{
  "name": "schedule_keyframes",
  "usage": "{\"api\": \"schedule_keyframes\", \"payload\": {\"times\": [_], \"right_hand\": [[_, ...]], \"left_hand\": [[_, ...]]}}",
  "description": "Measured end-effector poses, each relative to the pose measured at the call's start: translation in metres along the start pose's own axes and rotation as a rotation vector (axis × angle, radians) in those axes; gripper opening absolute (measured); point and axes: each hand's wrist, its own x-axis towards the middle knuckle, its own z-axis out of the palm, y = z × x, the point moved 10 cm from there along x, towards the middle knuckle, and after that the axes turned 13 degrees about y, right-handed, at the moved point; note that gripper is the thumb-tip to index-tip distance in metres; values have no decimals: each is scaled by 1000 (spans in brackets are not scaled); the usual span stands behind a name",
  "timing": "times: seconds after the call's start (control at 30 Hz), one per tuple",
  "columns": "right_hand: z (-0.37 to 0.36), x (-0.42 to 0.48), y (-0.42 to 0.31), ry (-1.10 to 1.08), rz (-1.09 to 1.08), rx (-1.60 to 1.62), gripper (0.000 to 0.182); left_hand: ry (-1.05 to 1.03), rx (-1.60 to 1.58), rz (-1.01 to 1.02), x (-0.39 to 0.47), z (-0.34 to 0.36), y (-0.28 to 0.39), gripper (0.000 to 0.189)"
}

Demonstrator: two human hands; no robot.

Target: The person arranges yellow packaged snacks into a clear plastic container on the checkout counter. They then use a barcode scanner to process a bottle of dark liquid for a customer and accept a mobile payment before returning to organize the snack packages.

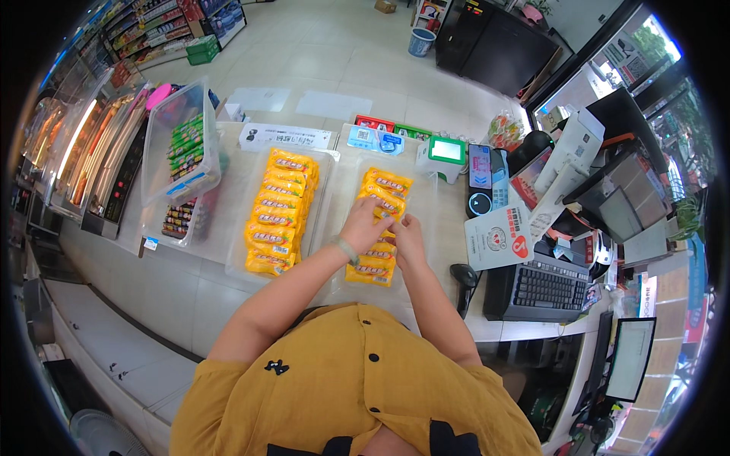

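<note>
Yellow printed snack packets (370,268) lie in a row in a clear plastic tray (425,228) before me. My left hand (365,222), a pale bangle on its wrist, rests over the middle of this row, with its fingertips on the packets. Close beside it, my right hand (408,233) has its thumb and fingers drawn together at the row's right edge; whether a packet is pinched between them is hidden. Further left, a second clear tray (322,211) holds a longer, stacked row of the same yellow packets (276,216).
At the left stand a clear bin (211,171) of green packets and a roller grill (108,154) with sausages. To the right are a payment terminal (447,151), a white printed card (496,239), a barcode scanner (463,279), a black keyboard (547,288) and monitors (630,359).
</note>
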Motion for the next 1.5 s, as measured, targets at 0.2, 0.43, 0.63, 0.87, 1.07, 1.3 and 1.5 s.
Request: {"api": "schedule_keyframes", "payload": {"times": [0.2,0.43,0.63,0.87,1.07,1.3,1.5], "right_hand": [[-2,41,31,80,90,27,51],[13,58,47,-71,97,64,32],[-17,71,39,263,-246,-292,29],[-8,28,-6,358,-531,-354,20],[-10,26,-8,195,-346,-60,14],[-28,-4,-36,10,-295,102,11],[-35,-40,-51,-188,-190,149,10]], "left_hand": [[48,223,-110,22,29,-21,74],[50,246,-162,26,41,-35,76],[-41,213,-227,25,51,-48,74],[27,210,-256,24,43,-49,67],[88,135,-244,23,33,-36,77],[126,-57,-209,21,3,-12,75],[-112,-348,-365,11,-16,-22,51]]}}
